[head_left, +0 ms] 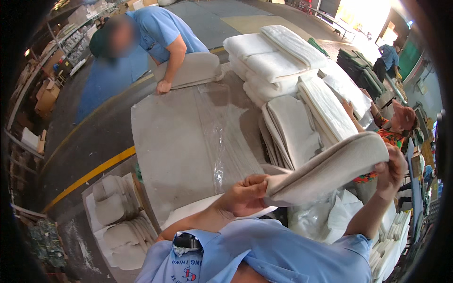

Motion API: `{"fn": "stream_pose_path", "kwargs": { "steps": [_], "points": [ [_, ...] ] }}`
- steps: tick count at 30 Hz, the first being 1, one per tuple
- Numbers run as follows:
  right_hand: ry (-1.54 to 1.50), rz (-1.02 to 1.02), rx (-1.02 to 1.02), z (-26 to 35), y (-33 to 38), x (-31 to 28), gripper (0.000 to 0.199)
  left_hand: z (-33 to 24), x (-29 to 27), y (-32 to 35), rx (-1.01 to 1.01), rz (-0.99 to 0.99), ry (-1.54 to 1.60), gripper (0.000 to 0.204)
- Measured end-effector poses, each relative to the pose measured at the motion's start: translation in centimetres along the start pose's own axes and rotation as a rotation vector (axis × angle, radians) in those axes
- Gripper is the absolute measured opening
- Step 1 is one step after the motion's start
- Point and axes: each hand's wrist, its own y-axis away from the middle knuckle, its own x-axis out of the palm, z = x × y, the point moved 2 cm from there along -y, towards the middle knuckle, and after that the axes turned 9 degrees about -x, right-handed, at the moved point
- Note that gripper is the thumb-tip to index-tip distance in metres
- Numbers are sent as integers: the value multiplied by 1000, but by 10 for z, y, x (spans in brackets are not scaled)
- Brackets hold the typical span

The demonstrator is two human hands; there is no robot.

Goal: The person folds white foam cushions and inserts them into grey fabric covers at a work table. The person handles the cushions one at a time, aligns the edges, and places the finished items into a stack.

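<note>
Between my two hands, in front of my chest, is a long beige padded piece (330, 165) with rounded ends, folded or stacked in layers. My left hand (247, 194) grips its left end, thumb on top. The right end is pinched in my right hand (392, 172), raised a little higher, so the piece tilts up to the right. Just beyond it, a stack of similar beige pads (292, 127) lies on the table. A plastic-covered sheet (174, 141) spreads over the table to the left of the pads.
Across the table, a co-worker in blue (165, 37) presses on a beige pad stack (193, 68). Thick white folded batting (278, 56) is piled at the far right. Another person in an orange cap (405, 115) handles white sheets. A carton of pads (118, 203) stands at lower left.
</note>
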Motion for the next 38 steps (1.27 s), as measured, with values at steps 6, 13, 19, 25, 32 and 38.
{"fn": "stream_pose_path", "kwargs": {
  "steps": [6, 13, 19, 25, 32, 38],
  "points": [
    [-229, 428, -60, 25, -22, 59, 24, 12, -6, 61, 71, -479, 158, 42],
    [-603, 794, -167, 52, -49, 147, 19, 23, -33, 171, 413, -361, 177, 51],
    [-786, 874, -323, 62, -67, 202, 22, 15, -44, 196, 495, -373, 133, 51],
    [-915, 895, -228, 53, -47, 189, 26, 4, -48, 200, 505, -353, 99, 51],
    [-766, 916, -256, 46, -33, 159, 30, -14, -50, 196, 514, -321, 73, 52],
    [-471, 1126, -111, 20, -8, 149, 32, -27, -51, 214, 475, -302, 45, 53]
  ]
}}
